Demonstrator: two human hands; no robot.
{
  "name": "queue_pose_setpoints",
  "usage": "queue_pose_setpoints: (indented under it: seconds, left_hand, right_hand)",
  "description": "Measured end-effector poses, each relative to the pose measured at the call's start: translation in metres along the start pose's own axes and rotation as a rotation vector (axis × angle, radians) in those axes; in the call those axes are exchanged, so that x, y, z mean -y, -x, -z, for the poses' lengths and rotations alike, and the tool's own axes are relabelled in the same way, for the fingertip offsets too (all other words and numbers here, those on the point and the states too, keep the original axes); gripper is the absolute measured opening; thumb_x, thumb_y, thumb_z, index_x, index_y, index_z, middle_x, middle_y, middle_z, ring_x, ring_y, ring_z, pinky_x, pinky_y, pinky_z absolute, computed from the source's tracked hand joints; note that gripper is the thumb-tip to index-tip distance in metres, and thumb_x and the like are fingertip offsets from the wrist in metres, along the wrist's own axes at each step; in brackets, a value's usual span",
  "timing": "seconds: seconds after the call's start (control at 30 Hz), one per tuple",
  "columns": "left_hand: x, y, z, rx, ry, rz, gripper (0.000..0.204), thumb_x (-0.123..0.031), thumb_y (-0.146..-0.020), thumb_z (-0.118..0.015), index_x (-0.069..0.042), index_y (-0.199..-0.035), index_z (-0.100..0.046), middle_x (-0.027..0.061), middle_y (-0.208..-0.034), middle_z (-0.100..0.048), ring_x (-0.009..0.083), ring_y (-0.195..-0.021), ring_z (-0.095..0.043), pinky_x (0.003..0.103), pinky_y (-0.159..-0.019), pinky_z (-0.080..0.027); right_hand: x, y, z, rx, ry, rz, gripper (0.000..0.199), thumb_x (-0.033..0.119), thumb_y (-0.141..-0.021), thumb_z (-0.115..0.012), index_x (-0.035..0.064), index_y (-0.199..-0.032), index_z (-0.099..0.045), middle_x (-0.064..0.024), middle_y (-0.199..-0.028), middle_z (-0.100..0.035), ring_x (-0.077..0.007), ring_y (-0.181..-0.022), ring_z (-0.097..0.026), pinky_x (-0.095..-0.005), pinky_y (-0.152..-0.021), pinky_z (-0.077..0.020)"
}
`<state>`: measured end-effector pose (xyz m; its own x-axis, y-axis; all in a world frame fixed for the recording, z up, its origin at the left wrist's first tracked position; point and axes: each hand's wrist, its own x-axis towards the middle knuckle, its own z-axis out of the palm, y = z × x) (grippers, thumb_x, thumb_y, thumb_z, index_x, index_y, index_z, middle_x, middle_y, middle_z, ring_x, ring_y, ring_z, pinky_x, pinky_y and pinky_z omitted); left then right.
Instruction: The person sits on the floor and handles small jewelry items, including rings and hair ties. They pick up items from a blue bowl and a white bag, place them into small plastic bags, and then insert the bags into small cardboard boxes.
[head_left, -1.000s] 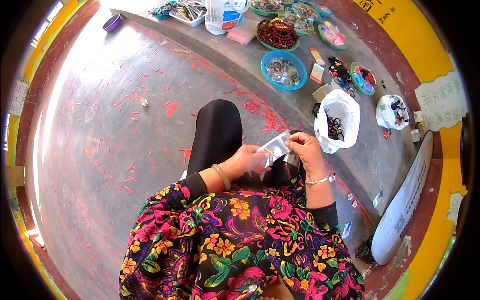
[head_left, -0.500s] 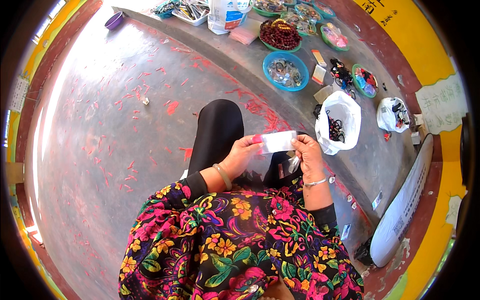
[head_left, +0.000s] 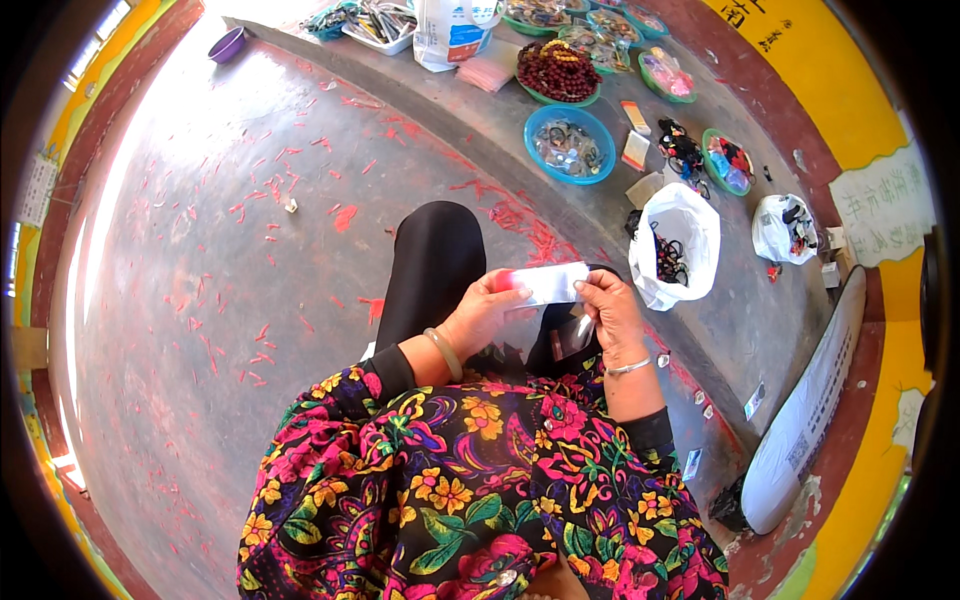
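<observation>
Over my lap, a small translucent white plastic packet (head_left: 546, 284) with a pink-red end is stretched between my two hands. My left hand (head_left: 481, 316) pinches the pink end, thumb on top. At the other end, my right hand (head_left: 612, 311) grips the edge between thumb and fingers. Another piece of clear plastic (head_left: 574, 336) lies under my right hand on my dark trouser leg. I cannot make out whether anything is inside the packet.
To the right stands a white bag (head_left: 697, 240) of dark bands. Beyond it on the raised ledge are a blue basin (head_left: 545, 172) of small packets, a basket of dark red beads (head_left: 558, 70) and a smaller white bag (head_left: 775, 232). Red scraps (head_left: 345, 217) litter the floor.
My right hand and its end of the packet have shifted slightly left. My left hand has barely moved, and both keep hold.
</observation>
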<state>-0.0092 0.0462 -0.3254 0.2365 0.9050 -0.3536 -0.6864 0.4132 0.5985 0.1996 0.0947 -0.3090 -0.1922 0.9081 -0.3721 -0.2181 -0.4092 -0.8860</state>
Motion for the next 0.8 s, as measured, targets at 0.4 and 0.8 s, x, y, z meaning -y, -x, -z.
queue_pose_setpoints:
  seconds: [0.4, 0.8]
  left_hand:
    - [-0.001, 0.001, 0.001, 0.036, -0.043, -0.037, 0.018, -0.005, -0.087, -0.056, -0.001, -0.105, -0.056, 0.0085, -0.101, -0.06, 0.02, -0.092, -0.061, 0.032, -0.078, -0.053]
    - [-0.007, 0.004, 0.0, 0.039, -0.005, -0.037, 0.017, -0.002, -0.084, -0.06, -0.001, -0.101, -0.058, 0.0094, -0.099, -0.061, 0.021, -0.089, -0.062, 0.033, -0.078, -0.053]
  right_hand:
    - [0.021, 0.016, -0.011, 0.106, 0.202, 0.126, 0.02, 0.006, -0.077, -0.069, -0.0001, -0.095, -0.066, 0.0005, -0.076, -0.061, -0.0035, -0.055, -0.046, -0.0167, -0.049, -0.0359]
    - [0.037, 0.03, -0.025, 0.121, 0.504, 0.278, 0.007, 0.007, -0.085, -0.061, 0.0012, -0.088, -0.061, 0.0042, -0.07, -0.054, -0.0022, -0.058, -0.044, -0.018, -0.052, -0.0356]
